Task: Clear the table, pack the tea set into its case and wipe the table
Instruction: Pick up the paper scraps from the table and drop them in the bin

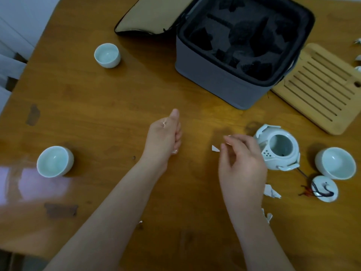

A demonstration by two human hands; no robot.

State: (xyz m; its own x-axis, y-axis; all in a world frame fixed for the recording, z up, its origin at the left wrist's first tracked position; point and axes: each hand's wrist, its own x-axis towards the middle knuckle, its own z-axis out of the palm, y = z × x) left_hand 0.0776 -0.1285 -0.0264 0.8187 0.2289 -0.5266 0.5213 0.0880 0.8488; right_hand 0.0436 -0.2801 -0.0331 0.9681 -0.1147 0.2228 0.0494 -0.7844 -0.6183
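Three pale celadon cups stand on the wooden table (117,106): one far left (107,55), one near left (54,161), one at the right (335,163). The lidless teapot (279,151) sits beside my right hand (241,163), and its lid (324,188) with a dark and red cord lies just in front of it. The grey case (214,79) stands open at the back, showing black foam. My right hand pinches a small white paper scrap (214,148) at its fingertips. My left hand (164,137) is curled, with a bit of white paper (174,151) showing under the fingers.
A slatted bamboo tea tray (320,89) lies right of the case. The case's open flap (150,16) lies flat at the back. More torn paper scraps (271,190) lie near my right wrist, with another (267,215) closer. Small white things (357,59) sit at the right edge.
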